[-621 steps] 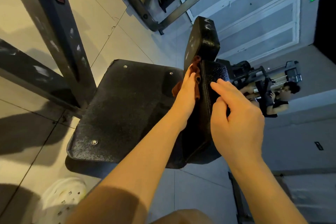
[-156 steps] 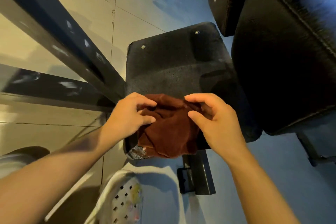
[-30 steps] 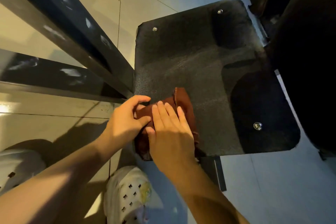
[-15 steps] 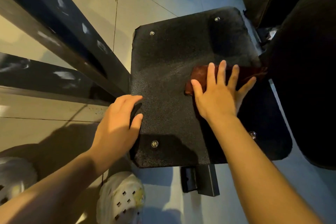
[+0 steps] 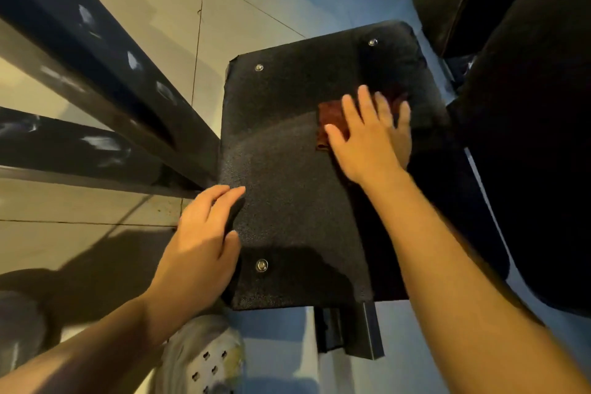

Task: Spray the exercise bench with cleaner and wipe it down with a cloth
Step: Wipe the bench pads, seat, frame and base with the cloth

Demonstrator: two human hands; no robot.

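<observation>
While the right hand (image 5: 372, 141) pressed flat, fingers straight, on the cloth (image 5: 331, 120) at the far right of the surface (image 5: 287, 201), most unwiped surface lay toward its near left edge, where the left hand (image 5: 204, 233) rested with loose fingers, holding nothing.

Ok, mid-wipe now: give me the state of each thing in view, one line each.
Cloth: dark red, flat on the seat pad, pinned under the right hand.
Right hand: fingers straight and spread, pressing the cloth.
Left hand: fingers relaxed, resting on the pad's left edge.
Seat pad: black, level, four studs showing.
Shoe: white, on the floor below the pad.
</observation>
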